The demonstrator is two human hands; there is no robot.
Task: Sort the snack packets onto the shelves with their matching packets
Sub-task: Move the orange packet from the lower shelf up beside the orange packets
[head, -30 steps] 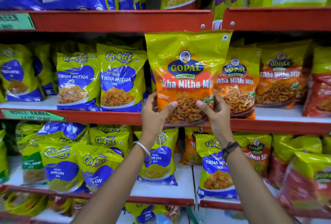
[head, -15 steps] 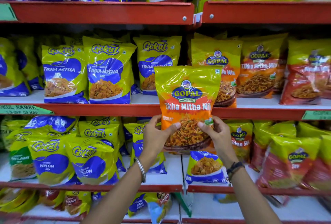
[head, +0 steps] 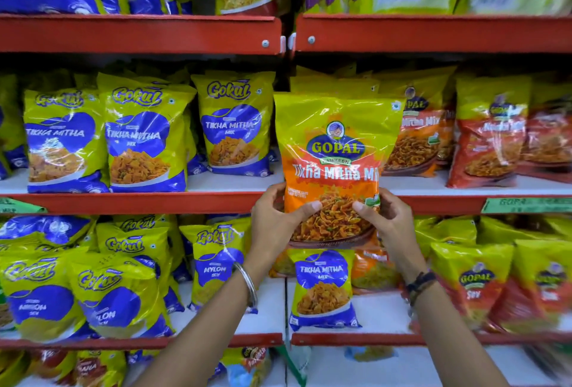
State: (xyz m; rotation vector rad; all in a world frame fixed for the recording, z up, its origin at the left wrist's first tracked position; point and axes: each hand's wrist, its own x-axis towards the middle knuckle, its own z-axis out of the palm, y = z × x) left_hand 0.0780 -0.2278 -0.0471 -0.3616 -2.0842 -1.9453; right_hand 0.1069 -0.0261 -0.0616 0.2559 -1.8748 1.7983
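Observation:
A yellow and orange Gopal Tikha Mitha Mix packet (head: 335,151) stands upright in front of the middle shelf (head: 216,202). My left hand (head: 274,219) grips its lower left corner and my right hand (head: 387,219) grips its lower right corner. Right behind it on that shelf are matching Gopal Tikha Mitha packets (head: 418,136). To the left stand blue and yellow Gokul Tikha Mitha Mix packets (head: 142,139). A single Gokul Tikha Mitha Mix packet (head: 323,290) stands on the lower shelf (head: 356,338), below my hands.
Red Gopal packets (head: 489,136) fill the middle shelf's right end. Gokul Nylon Sev packets (head: 114,300) crowd the lower left, and Gopal Sev packets (head: 473,287) the lower right. The top shelf (head: 139,33) holds more packets. A bare white patch of shelf lies beside the single Gokul packet.
The held packet dropped from the upper shelf's edge to in front of the middle shelf, then rose a little. Both hands kept their grip, and the view shifted right.

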